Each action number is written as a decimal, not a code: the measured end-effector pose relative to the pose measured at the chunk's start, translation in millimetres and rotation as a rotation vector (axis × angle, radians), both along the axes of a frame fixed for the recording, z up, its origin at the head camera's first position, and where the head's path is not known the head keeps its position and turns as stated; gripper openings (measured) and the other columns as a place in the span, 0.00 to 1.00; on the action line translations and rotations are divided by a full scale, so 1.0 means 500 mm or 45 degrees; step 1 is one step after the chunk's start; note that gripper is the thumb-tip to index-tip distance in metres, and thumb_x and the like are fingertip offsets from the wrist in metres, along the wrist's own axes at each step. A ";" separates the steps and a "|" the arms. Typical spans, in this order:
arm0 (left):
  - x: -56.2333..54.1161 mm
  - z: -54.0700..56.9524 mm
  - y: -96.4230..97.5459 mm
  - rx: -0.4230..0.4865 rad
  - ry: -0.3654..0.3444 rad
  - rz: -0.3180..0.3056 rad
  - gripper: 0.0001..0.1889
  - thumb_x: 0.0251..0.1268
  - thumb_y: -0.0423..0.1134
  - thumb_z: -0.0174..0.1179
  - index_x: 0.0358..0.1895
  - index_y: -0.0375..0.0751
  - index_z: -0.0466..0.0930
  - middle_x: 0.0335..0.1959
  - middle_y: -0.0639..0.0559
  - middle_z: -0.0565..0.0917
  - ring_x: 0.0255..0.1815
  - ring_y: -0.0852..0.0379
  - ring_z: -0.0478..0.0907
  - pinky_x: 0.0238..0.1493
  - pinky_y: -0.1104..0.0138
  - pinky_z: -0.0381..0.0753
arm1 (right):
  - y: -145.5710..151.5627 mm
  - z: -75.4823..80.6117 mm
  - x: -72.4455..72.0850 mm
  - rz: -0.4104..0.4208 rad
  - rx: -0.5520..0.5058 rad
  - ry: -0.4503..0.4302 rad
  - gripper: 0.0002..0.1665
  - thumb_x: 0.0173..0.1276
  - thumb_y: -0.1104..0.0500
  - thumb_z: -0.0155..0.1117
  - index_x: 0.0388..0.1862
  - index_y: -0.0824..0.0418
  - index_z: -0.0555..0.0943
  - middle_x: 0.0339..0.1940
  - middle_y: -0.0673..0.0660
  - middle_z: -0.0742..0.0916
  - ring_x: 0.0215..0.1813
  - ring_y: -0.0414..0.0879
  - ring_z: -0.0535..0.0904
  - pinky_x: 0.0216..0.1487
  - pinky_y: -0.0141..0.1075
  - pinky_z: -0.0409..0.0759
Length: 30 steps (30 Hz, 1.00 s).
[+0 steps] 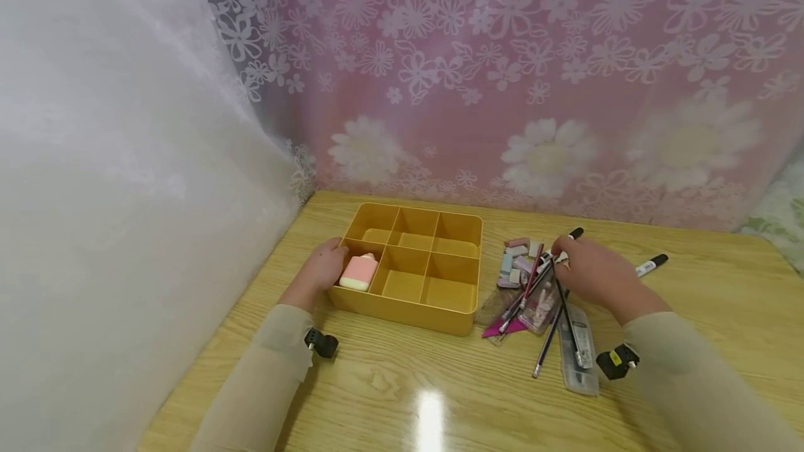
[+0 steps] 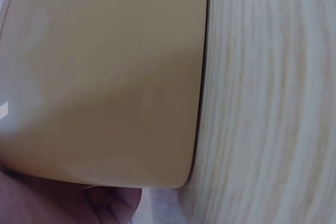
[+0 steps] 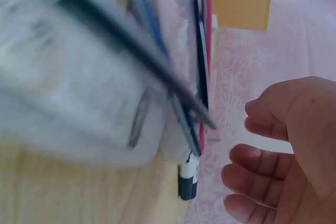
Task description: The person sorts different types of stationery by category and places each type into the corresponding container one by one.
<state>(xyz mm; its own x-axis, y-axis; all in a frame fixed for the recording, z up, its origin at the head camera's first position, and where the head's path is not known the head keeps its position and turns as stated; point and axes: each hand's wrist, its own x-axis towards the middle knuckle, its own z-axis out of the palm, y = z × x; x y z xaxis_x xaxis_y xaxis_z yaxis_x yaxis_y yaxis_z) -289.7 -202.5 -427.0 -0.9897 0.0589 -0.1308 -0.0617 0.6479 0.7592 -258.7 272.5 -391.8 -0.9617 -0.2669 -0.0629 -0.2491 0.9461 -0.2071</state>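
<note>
Head: our left hand [image 1: 325,264] grips the left wall of the yellow six-compartment organizer [image 1: 402,309]; a pink-and-cream bottle-shaped item [image 1: 360,273] sits near-left inside. Right hand [image 1: 593,270] is at the pencils [image 1: 567,312], right of it.
Left wrist: fingers curl past the wall, contact mostly hidden.
Right wrist: thumb and fingers apart, holding nothing.
Likely picking step; next needs one clean pencil pinch.

The glossy tan box [image 2: 105,77] stands on the pale, wood-grained desk [image 2: 262,98], a thin dark line along the box's base; bent fingers [image 2: 126,201] show at the box's rounded end.
</note>
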 end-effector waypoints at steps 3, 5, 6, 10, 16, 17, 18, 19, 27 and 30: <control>0.001 0.003 -0.001 -0.003 -0.001 0.000 0.27 0.83 0.46 0.35 0.76 0.39 0.65 0.73 0.39 0.69 0.75 0.39 0.62 0.73 0.44 0.59 | 0.010 -0.001 0.013 0.016 -0.006 -0.045 0.21 0.73 0.58 0.55 0.62 0.64 0.76 0.42 0.60 0.85 0.28 0.46 0.75 0.22 0.40 0.67; 0.000 0.004 -0.003 0.004 -0.005 -0.002 0.27 0.83 0.47 0.35 0.76 0.39 0.65 0.73 0.39 0.69 0.74 0.39 0.62 0.73 0.44 0.59 | 0.012 -0.005 0.020 0.013 -0.002 -0.073 0.19 0.74 0.57 0.55 0.60 0.64 0.76 0.35 0.55 0.84 0.27 0.46 0.74 0.22 0.40 0.67; 0.000 0.004 -0.003 0.007 -0.007 -0.002 0.27 0.83 0.47 0.35 0.76 0.39 0.65 0.73 0.39 0.69 0.74 0.39 0.63 0.73 0.44 0.59 | 0.013 -0.007 0.022 0.006 -0.004 -0.097 0.19 0.74 0.56 0.54 0.59 0.64 0.75 0.32 0.53 0.83 0.26 0.46 0.73 0.21 0.40 0.67; 0.001 0.002 -0.006 0.013 -0.016 -0.003 0.27 0.84 0.47 0.34 0.75 0.39 0.65 0.72 0.39 0.70 0.73 0.39 0.64 0.72 0.43 0.61 | 0.009 -0.019 0.028 -0.025 0.016 -0.160 0.18 0.74 0.52 0.56 0.54 0.63 0.73 0.28 0.51 0.80 0.24 0.47 0.71 0.22 0.41 0.68; 0.002 -0.002 -0.004 0.010 -0.016 -0.010 0.27 0.84 0.47 0.34 0.76 0.39 0.65 0.73 0.38 0.69 0.74 0.38 0.63 0.72 0.43 0.61 | -0.003 -0.028 0.032 -0.043 0.012 -0.168 0.19 0.71 0.50 0.61 0.52 0.61 0.74 0.27 0.51 0.80 0.24 0.48 0.71 0.23 0.42 0.67; 0.002 -0.003 -0.004 0.011 -0.016 -0.009 0.27 0.84 0.47 0.34 0.76 0.39 0.64 0.73 0.38 0.69 0.74 0.38 0.63 0.73 0.43 0.60 | -0.004 -0.029 0.033 -0.044 0.006 -0.164 0.19 0.71 0.50 0.61 0.52 0.61 0.74 0.27 0.51 0.80 0.24 0.47 0.71 0.23 0.42 0.67; 0.002 -0.003 -0.004 0.012 -0.016 -0.007 0.27 0.84 0.47 0.34 0.76 0.39 0.64 0.73 0.38 0.69 0.74 0.38 0.63 0.73 0.43 0.60 | -0.005 -0.031 0.033 -0.043 0.001 -0.160 0.19 0.70 0.51 0.62 0.51 0.61 0.74 0.27 0.51 0.80 0.24 0.47 0.71 0.23 0.42 0.67; 0.003 -0.003 -0.004 0.015 -0.018 -0.004 0.27 0.84 0.47 0.34 0.76 0.39 0.64 0.73 0.38 0.69 0.74 0.38 0.62 0.73 0.43 0.60 | -0.007 -0.032 0.033 -0.041 -0.003 -0.157 0.18 0.70 0.51 0.62 0.51 0.61 0.74 0.27 0.50 0.80 0.24 0.47 0.72 0.23 0.42 0.68; 0.003 -0.001 -0.003 0.034 -0.007 0.003 0.27 0.84 0.47 0.35 0.76 0.40 0.65 0.73 0.39 0.69 0.74 0.39 0.63 0.73 0.43 0.59 | -0.009 -0.037 0.033 -0.046 -0.036 -0.157 0.18 0.68 0.55 0.61 0.51 0.64 0.73 0.29 0.51 0.81 0.25 0.48 0.72 0.24 0.43 0.69; 0.003 0.000 -0.003 0.032 -0.009 -0.001 0.27 0.84 0.47 0.34 0.75 0.39 0.65 0.73 0.39 0.69 0.74 0.39 0.63 0.73 0.43 0.59 | -0.012 -0.035 0.033 -0.061 -0.060 -0.172 0.20 0.68 0.55 0.60 0.54 0.64 0.72 0.29 0.52 0.81 0.25 0.48 0.72 0.23 0.42 0.69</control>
<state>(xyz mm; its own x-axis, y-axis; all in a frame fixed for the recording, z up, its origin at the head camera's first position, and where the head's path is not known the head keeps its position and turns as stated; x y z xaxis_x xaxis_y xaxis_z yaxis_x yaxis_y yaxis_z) -288.3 -204.2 -427.2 -0.9887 0.0630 -0.1361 -0.0666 0.6286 0.7748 -242.0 266.6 -409.0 -0.9571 -0.2264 -0.1811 -0.1704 0.9447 -0.2800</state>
